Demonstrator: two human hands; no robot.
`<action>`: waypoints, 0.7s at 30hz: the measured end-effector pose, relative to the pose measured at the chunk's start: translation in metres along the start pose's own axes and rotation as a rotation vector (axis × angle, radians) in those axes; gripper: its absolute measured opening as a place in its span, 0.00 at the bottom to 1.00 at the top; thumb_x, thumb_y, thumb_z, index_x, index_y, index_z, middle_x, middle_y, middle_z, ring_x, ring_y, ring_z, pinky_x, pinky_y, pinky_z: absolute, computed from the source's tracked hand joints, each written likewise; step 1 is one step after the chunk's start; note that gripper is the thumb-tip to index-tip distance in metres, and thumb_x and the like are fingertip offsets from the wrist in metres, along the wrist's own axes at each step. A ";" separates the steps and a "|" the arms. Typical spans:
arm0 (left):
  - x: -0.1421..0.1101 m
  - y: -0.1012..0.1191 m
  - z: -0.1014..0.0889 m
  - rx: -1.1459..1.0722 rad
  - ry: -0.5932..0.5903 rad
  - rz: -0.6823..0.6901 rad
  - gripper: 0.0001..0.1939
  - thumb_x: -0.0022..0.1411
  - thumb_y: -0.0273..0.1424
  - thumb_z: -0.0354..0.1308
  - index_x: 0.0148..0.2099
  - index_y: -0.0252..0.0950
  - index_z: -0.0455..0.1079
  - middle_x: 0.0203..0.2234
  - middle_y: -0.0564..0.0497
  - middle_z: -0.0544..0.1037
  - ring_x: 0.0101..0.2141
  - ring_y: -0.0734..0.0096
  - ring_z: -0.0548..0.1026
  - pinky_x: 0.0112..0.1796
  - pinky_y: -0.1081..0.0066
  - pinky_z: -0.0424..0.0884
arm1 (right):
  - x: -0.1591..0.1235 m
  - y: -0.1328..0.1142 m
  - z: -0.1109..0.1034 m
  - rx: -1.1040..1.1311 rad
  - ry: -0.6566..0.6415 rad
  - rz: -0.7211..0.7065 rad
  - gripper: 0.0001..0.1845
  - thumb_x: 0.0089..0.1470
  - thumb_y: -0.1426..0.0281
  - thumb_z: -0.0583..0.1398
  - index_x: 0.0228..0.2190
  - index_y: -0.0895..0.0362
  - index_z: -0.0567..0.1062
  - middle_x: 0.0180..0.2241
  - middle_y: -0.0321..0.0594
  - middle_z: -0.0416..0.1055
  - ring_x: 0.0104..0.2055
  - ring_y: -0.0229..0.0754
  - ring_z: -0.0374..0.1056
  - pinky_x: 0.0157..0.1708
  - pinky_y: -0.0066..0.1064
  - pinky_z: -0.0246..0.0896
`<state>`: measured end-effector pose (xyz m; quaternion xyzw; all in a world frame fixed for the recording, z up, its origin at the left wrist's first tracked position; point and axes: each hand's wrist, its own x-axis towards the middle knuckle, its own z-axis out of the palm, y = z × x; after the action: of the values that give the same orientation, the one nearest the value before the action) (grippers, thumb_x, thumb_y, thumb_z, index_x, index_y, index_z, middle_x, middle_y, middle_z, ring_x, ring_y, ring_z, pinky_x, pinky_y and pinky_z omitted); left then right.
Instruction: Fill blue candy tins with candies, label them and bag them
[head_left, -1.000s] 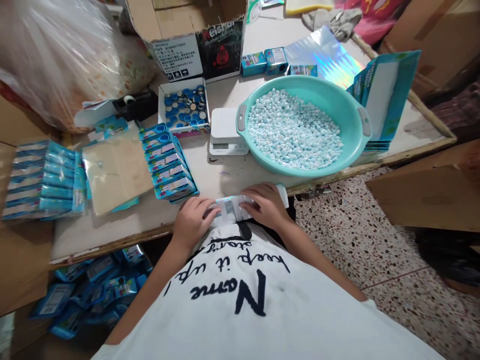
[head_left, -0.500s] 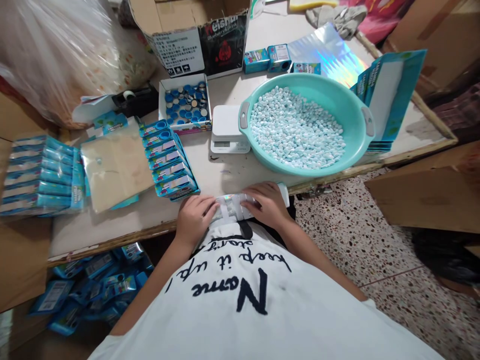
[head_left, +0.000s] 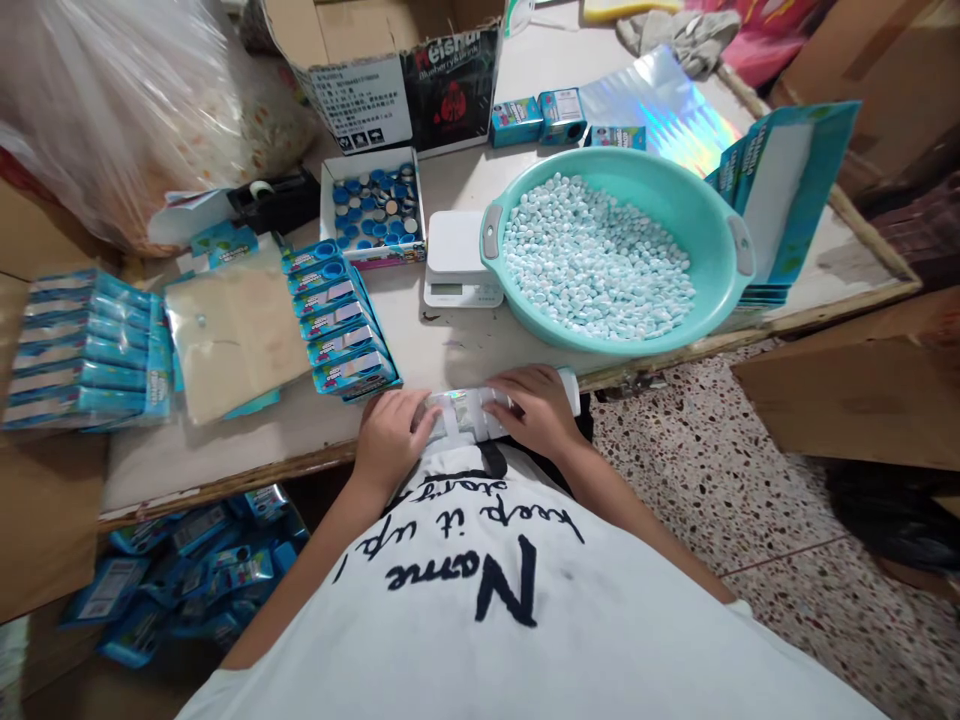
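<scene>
At the table's front edge, close against my shirt, lies a whitish, partly see-through roll (head_left: pixel 466 412) with a shiny patch, perhaps plastic film. My left hand (head_left: pixel 395 425) curls over its left end, thumb pointing inward. Around its right part closes my right hand (head_left: pixel 536 408), and a white end of the roll sticks out beyond it. The palms and undersides of the fingers are hidden. Just beyond my left hand stands a row of small blue printed boxes (head_left: pixel 341 325), some with round blue caps. A turquoise basin (head_left: pixel 712 250) of pale blue and white tablets (head_left: pixel 592 260) sits ahead of my right hand.
A white digital scale (head_left: pixel 459 245) stands between the basin and a tray of blue caps (head_left: pixel 375 205). Wrapped blue boxes (head_left: pixel 82 350) and a beige sheet (head_left: pixel 236 335) lie left. Behind is a large carton (head_left: pixel 375 95). More blue packs (head_left: pixel 202 570) fill a box below the table.
Hardly anything differs. My left hand has shifted very slightly on the roll, and the whole view has drifted a few pixels to the right.
</scene>
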<state>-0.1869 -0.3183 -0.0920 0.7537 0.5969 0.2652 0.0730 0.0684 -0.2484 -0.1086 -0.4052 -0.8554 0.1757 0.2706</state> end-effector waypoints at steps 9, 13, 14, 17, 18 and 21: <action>0.002 -0.006 -0.002 -0.055 -0.100 0.016 0.15 0.69 0.40 0.61 0.50 0.34 0.75 0.41 0.45 0.80 0.43 0.59 0.74 0.48 0.60 0.71 | 0.001 0.000 0.000 0.008 0.005 -0.004 0.13 0.63 0.63 0.64 0.47 0.52 0.81 0.46 0.41 0.81 0.48 0.50 0.74 0.53 0.45 0.59; -0.001 -0.007 -0.001 -0.122 -0.037 0.005 0.13 0.67 0.38 0.63 0.49 0.35 0.76 0.39 0.46 0.81 0.40 0.61 0.75 0.45 0.61 0.72 | 0.002 -0.002 -0.001 0.015 0.009 -0.003 0.12 0.63 0.63 0.64 0.46 0.52 0.81 0.45 0.40 0.81 0.47 0.50 0.74 0.53 0.45 0.58; -0.002 -0.008 0.000 -0.127 -0.016 0.013 0.14 0.67 0.38 0.63 0.50 0.35 0.76 0.39 0.46 0.82 0.41 0.61 0.75 0.45 0.61 0.72 | 0.002 -0.003 -0.002 0.016 0.011 -0.005 0.12 0.63 0.63 0.64 0.46 0.52 0.81 0.45 0.40 0.81 0.47 0.50 0.74 0.53 0.44 0.58; -0.005 -0.009 0.004 -0.109 0.037 0.058 0.15 0.67 0.35 0.64 0.53 0.35 0.74 0.43 0.45 0.83 0.43 0.60 0.77 0.49 0.60 0.73 | 0.003 -0.004 -0.002 0.014 0.015 -0.006 0.12 0.63 0.63 0.64 0.45 0.53 0.81 0.44 0.41 0.81 0.47 0.50 0.74 0.52 0.44 0.58; -0.006 -0.009 0.005 -0.094 0.052 0.076 0.16 0.67 0.34 0.64 0.55 0.35 0.74 0.45 0.44 0.83 0.45 0.60 0.78 0.50 0.59 0.73 | 0.003 -0.004 -0.002 0.011 0.014 -0.006 0.12 0.63 0.63 0.64 0.45 0.53 0.81 0.44 0.41 0.81 0.46 0.50 0.74 0.52 0.44 0.59; -0.008 -0.009 0.007 -0.053 0.081 0.113 0.16 0.67 0.31 0.63 0.56 0.35 0.74 0.47 0.43 0.83 0.47 0.59 0.79 0.51 0.58 0.74 | 0.003 -0.004 -0.002 0.002 0.008 -0.003 0.12 0.63 0.63 0.64 0.46 0.53 0.81 0.44 0.41 0.81 0.46 0.50 0.74 0.52 0.44 0.59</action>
<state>-0.1921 -0.3217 -0.1045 0.7727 0.5486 0.3148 0.0537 0.0656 -0.2484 -0.1037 -0.4045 -0.8547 0.1745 0.2747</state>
